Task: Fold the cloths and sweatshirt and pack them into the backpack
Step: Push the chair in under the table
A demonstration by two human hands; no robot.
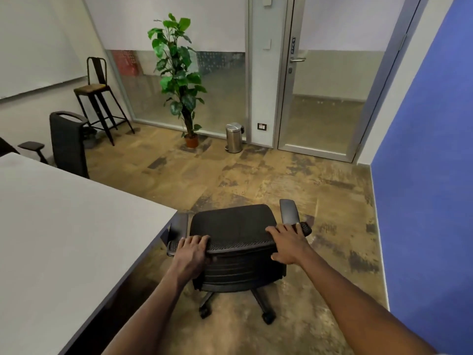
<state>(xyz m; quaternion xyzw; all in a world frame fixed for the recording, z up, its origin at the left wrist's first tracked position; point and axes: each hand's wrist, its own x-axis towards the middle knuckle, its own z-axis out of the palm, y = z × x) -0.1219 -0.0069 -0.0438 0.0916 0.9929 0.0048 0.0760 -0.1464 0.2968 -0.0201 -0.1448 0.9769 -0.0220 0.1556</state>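
Head view: a black office chair (231, 226) is being gripped along the top of its backrest, the left hand (190, 249) being curled over the left end and the right hand (288, 243) being laid over the right end with fingers bent across the edge. The chair is being held just beside the corner of a white surface (64, 226). No cloths, sweatshirt or backpack are being shown.
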